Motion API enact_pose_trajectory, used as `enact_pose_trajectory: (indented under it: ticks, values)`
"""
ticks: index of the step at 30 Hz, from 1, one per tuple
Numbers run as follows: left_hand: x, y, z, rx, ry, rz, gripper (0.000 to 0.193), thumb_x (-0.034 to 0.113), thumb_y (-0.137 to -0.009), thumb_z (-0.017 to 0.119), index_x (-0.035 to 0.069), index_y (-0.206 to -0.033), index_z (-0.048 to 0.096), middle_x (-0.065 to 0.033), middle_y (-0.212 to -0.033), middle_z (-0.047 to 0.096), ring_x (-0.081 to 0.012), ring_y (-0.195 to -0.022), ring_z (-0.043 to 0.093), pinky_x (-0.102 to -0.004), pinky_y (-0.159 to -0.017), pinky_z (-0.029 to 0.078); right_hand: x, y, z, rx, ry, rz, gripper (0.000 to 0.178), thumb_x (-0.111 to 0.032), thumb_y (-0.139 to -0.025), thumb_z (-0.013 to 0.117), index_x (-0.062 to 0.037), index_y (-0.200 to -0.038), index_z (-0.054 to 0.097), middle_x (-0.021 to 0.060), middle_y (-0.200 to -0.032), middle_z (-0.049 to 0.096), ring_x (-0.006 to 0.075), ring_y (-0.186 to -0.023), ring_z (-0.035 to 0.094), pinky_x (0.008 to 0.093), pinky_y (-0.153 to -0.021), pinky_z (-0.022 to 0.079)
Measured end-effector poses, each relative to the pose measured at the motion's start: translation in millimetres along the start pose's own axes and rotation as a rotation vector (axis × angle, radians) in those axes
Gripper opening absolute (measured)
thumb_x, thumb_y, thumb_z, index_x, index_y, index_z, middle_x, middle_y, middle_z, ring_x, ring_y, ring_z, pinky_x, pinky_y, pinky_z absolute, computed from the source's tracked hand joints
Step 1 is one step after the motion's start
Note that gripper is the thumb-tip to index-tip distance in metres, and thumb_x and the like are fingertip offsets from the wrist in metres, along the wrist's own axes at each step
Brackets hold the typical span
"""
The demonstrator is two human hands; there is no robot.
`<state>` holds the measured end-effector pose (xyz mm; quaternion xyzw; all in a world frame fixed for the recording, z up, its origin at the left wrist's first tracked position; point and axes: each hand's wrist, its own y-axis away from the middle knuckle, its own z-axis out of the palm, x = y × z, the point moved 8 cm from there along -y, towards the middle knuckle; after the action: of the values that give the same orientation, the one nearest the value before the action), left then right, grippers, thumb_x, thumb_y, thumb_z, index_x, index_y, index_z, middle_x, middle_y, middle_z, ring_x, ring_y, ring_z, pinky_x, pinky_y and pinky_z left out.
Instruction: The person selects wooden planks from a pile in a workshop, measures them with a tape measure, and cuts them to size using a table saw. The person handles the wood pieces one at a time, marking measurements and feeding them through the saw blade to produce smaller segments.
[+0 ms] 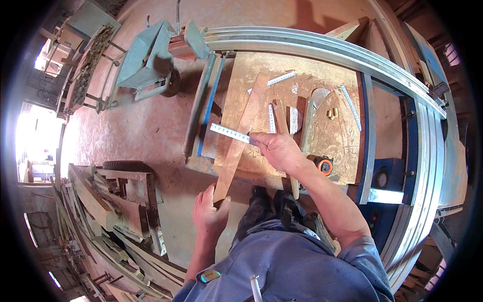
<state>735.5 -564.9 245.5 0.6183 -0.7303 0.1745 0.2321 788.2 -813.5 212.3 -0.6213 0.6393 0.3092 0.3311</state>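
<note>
A long, narrow wooden board (251, 108) lies slanted across the worktable, its near end sticking out past the table's edge. My left hand (209, 211) is closed around that near end. In my right hand (276, 149) is a short white ruler strip (229, 132), pinched at its right end and laid crosswise over the board. To the right of the board are a thin wooden stick (282, 118) and another white ruler strip (271, 119). An orange and black tape measure (324, 165) sits just beyond my right wrist.
The wooden tabletop (312, 65) also carries ruler strips (351, 106) and small brass-coloured pieces (332, 114). A metal rail (302, 40) bounds its far side. A grey wheelbarrow (146, 55) stands at far left, and stacked timber (108, 211) fills the near left.
</note>
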Motion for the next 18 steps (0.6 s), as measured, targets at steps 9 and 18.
enact_pose_trajectory:
  ticks: [9, 18]
  values:
    - [-4, 5, 3, -0.024, -0.032, -0.022, 0.047, 0.018, -0.079, 0.075, 0.003, -0.122, 0.064, -0.0154, -0.103, 0.067, -0.0343, -0.099, 0.063, -0.0435, -0.088, 0.050, 1, 3, 6, -0.041, 0.019, 0.023, 0.024, -0.018, -0.100, 0.059, -0.0171, -0.121, 0.070, 0.0171, -0.096, 0.070, 0.0326, -0.081, 0.069, 0.0388, -0.073, 0.056]
    - [-6, 11, 4, 0.001, -0.018, -0.007, 0.047, 0.018, -0.078, 0.075, 0.001, -0.121, 0.064, -0.0163, -0.105, 0.068, -0.0347, -0.100, 0.063, -0.0441, -0.089, 0.050, 3, 5, 12, -0.061, 0.033, 0.020, 0.024, -0.022, -0.100, 0.058, -0.0184, -0.121, 0.070, 0.0166, -0.099, 0.070, 0.0341, -0.086, 0.069, 0.0401, -0.076, 0.056]
